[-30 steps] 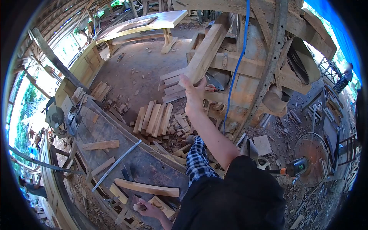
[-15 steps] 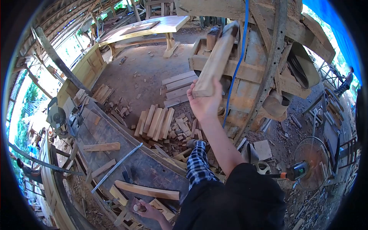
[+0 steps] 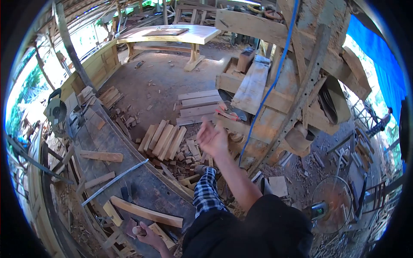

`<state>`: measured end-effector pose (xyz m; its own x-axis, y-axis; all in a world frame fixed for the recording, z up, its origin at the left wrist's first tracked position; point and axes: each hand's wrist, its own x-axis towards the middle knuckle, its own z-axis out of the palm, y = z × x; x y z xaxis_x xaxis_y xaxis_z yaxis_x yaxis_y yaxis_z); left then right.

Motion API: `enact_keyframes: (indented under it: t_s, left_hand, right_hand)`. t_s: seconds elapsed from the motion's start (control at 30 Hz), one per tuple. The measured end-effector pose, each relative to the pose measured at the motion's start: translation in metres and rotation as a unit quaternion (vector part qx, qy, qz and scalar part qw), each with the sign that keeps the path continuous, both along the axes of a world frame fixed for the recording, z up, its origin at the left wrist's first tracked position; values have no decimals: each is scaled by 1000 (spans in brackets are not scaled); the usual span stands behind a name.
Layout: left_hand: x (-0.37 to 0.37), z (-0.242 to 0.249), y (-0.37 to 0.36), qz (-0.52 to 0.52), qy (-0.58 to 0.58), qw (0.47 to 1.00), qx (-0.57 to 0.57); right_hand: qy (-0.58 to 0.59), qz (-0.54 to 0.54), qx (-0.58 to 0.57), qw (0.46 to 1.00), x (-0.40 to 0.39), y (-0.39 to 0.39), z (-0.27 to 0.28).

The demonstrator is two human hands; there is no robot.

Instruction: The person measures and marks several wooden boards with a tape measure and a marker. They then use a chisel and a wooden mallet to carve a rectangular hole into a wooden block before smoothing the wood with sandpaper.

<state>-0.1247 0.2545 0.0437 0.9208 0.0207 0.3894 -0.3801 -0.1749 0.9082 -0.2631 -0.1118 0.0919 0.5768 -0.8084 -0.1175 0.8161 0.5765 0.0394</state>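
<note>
Head view: the right hand (image 3: 214, 140) is released, half-curled near pale planks (image 3: 197, 112); the left hand (image 3: 150, 237) grasps a small rounded knob (image 3: 138, 231).

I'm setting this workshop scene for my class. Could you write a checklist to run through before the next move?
1. Right hand free: ok, open and empty.
2. Left hand free: not ok, fingers on a pale knob.
3. Board apart from the right hand: ok.
4. Blue cable not touching the board: cannot tell.
5. Saw blade away from both hands: ok.
</note>
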Motion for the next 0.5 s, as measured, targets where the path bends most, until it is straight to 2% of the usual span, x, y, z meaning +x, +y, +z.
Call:
enact_keyframes:
  t_s: [0.1, 0.13, 0.2, 0.23, 0.27, 0.3, 0.33, 0.37, 0.4, 0.43, 0.47, 0.5]
  left_hand:
    - [8, -19, 16, 8, 29, 1000, -8]
    - [13, -28, 23, 17, 33, 999, -7]
    - [20, -49, 42, 21, 107, 993, -32]
    - [18, -47, 44, 3, 68, 996, -61]
    - [12, -39, 41, 17, 78, 994, -70]
    - [6, -26, 39, 40, 88, 992, -76]
    - [-1, -9, 39, 33, 129, 987, -86]
    - [0, -12, 43, 48, 144, 983, -98]
    - [3, -19, 47, 61, 106, 988, -89]
    - [-1, -13, 48, 82, 156, 978, -115]
    - [1, -29, 65, 54, 150, 979, -126]
    - [-3, -23, 73, 69, 156, 978, -122]
  right_hand:
    - [103, 210, -31, 972, 45, 36, -64]
    - [141, 299, -52, 942, 59, 52, -85]
    - [281, 411, -141, 856, 77, 108, -75]
    - [281, 434, -136, 845, 85, 127, -82]
    - [356, 460, -300, 756, 94, 152, -90]
    - [399, 475, -459, 636, 96, 182, -99]
    - [378, 519, -457, 616, 96, 205, -102]
    - [409, 452, -658, 443, 97, 218, -107]
    - [384, 340, -821, 251, 97, 231, -109]
    - [391, 323, -836, 210, 96, 243, -104]
    - [394, 304, -851, 169, 92, 253, -98]
    - [380, 281, -860, 191, 87, 260, -99]
